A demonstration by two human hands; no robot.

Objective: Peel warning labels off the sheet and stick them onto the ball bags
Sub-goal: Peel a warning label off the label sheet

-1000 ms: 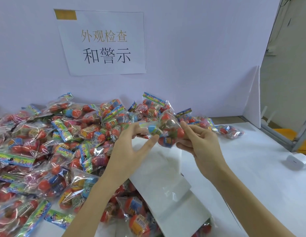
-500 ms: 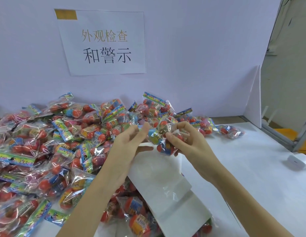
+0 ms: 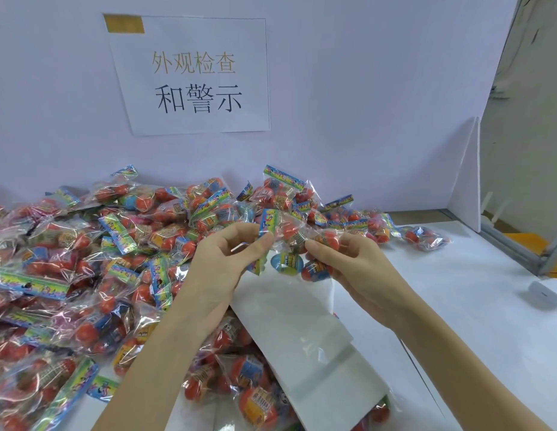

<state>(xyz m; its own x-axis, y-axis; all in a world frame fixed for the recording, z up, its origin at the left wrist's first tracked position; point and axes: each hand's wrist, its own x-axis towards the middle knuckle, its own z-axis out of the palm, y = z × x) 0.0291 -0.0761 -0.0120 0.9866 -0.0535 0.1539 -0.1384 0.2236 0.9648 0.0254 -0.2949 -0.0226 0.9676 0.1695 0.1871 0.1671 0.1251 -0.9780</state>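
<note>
Two bare forearms reach in from the near edge and meet above the middle of the table. The left hand [image 3: 227, 262] is turned palm-up, its thumb and fingers pinching the coloured header strip of a clear ball bag [image 3: 289, 244]; the right hand [image 3: 348, 262] curls its fingers round the other end of the same bag, which hangs between them just above the label sheet [image 3: 296, 334]. That white sheet lies slanted from the near right toward the hands, resting partly on other bags. A broad pile of ball bags [image 3: 100, 259] spreads over the left and far part of the white table [image 3: 457, 306], red and blue balls showing through the film; the print on the bags is too small to read. A small white device [image 3: 548, 292] sits at the right edge. Behind the pile stands a pale lilac backboard [image 3: 348, 88], and taped to it is a paper sign [image 3: 193, 76] reading 外观检查 in faded yellow above 和警示 in black.
</note>
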